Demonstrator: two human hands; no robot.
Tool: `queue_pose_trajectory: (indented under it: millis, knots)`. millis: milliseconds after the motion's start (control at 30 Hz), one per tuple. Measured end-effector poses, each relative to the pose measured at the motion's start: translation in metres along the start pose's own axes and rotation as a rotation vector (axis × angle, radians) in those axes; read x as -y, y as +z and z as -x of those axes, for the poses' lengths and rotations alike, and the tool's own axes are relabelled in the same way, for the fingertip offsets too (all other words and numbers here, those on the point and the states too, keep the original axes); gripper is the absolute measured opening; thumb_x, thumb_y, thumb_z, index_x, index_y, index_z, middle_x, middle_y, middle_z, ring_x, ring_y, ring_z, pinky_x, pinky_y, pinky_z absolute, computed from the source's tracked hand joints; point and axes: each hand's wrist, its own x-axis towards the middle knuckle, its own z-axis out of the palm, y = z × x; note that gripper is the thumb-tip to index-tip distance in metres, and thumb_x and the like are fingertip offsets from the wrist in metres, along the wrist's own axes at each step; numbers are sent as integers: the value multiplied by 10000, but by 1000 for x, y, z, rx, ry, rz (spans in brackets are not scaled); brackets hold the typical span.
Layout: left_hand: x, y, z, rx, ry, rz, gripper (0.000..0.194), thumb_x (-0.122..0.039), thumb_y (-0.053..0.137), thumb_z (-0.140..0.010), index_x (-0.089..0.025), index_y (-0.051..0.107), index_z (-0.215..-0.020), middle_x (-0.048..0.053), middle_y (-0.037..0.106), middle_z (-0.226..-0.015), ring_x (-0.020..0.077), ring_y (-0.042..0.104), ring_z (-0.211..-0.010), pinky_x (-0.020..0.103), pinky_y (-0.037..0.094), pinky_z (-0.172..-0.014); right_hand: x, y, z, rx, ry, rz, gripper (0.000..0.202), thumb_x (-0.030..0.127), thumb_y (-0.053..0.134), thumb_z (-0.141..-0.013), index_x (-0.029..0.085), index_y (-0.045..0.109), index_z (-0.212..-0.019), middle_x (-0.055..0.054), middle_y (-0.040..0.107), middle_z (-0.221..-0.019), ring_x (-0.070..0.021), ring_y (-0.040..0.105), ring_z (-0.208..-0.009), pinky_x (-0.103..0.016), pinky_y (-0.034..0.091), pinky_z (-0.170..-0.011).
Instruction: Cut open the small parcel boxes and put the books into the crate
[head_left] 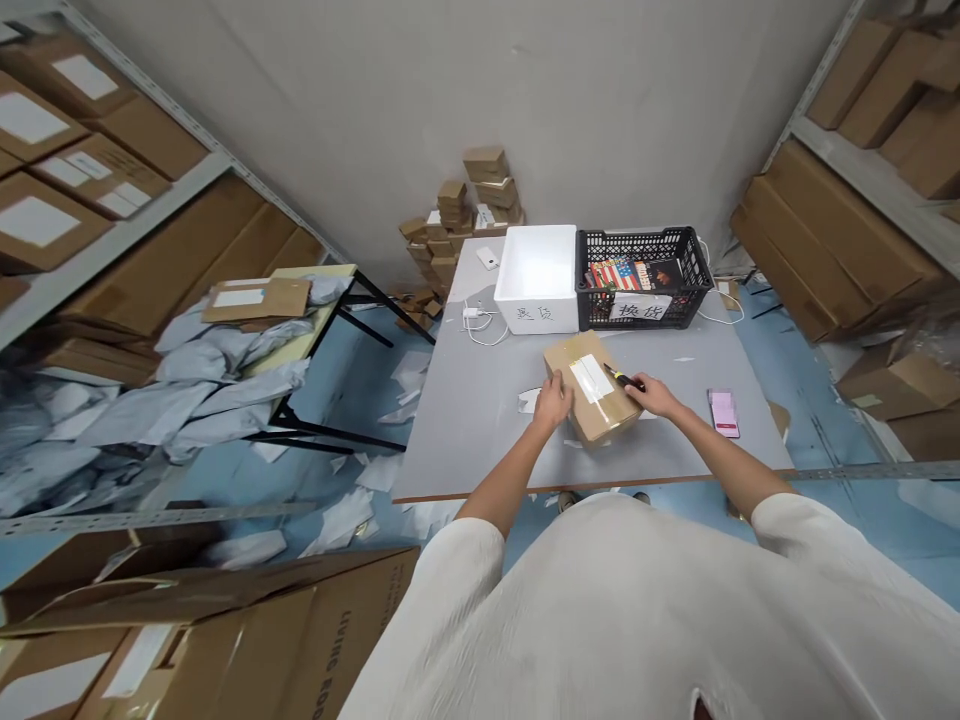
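A taped cardboard box (pixel 616 412) with a white label (pixel 592 378) lies at an angle on the grey table. My left hand (pixel 553 400) grips its left side, fingers against the cardboard. In my right hand (pixel 654 394) is a black and yellow utility knife (pixel 624 379), its tip pointing over the box top near the label. Whether the blade touches the cardboard I cannot tell. Scraps of white paper (pixel 528 400) lie beside and under the box. To the right rests a phone (pixel 724 413) with a lit pink screen.
Behind the box stand a white foam bin (pixel 536 318) and a black plastic crate (pixel 682 310) holding printed packages. A white cable (pixel 491 335) lies on the grey table (pixel 457 440). Grey mailer bags (pixel 255 390) pile on the left side table; shelves of cartons (pixel 847 245) flank both sides.
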Motion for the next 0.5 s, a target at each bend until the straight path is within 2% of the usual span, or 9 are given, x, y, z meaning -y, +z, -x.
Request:
queue_pose_trajectory:
  millis: [100, 200, 267, 333, 400, 500]
  knots:
    - [-1, -7, -11, 66, 39, -1, 737, -430, 526, -1050, -213, 330, -1727, 182, 445, -1741, 349, 458, -1600, 474, 442, -1256, 5, 21, 17, 29, -25, -133, 335, 533, 618, -1000, 235, 674, -1141, -76, 797, -1153, -265, 720, -1033, -350, 534, -909]
    - [-11, -11, -18, 18, 33, -87, 665, -377, 520, -1031, -232, 424, -1673, 155, 361, -1796, 351, 349, -1659, 517, 354, -1310, 6, 32, 23, 84, -37, -267, 330, 553, 604, -1005, 247, 638, -1123, -49, 786, -1082, -238, 721, -986, -332, 536, -879]
    - [-24, -8, -18, -48, 26, -142, 620, -389, 506, -1033, -238, 478, -1634, 154, 354, -1794, 370, 317, -1663, 553, 310, -1320, 4, 30, 21, 67, 5, -312, 336, 563, 601, -1003, 249, 617, -1123, -41, 774, -1034, -231, 716, -943, -328, 532, -848]
    - [-42, 1, -15, -54, 30, -153, 660, -471, 505, -1037, -237, 453, -1652, 173, 402, -1757, 384, 360, -1628, 552, 325, -1301, 1, 23, 16, 10, 51, -321, 336, 561, 603, -995, 248, 606, -1115, -45, 764, -1025, -230, 709, -919, -329, 524, -823]
    - [-61, 14, -9, -20, 35, -158, 816, -622, 540, -999, -240, 374, -1701, 188, 407, -1752, 410, 355, -1624, 558, 312, -1303, -1, 14, 11, -47, 78, -314, 336, 563, 608, -983, 246, 607, -1094, -51, 760, -1039, -230, 703, -914, -330, 519, -813]
    - [-85, 34, 0, 28, 32, -191, 1024, -746, 589, -925, -253, 249, -1756, 187, 252, -1837, 432, 194, -1699, 595, 217, -1339, -3, 4, 8, -107, 81, -303, 357, 590, 613, -971, 247, 620, -1068, -51, 763, -1056, -225, 689, -920, -337, 526, -836]
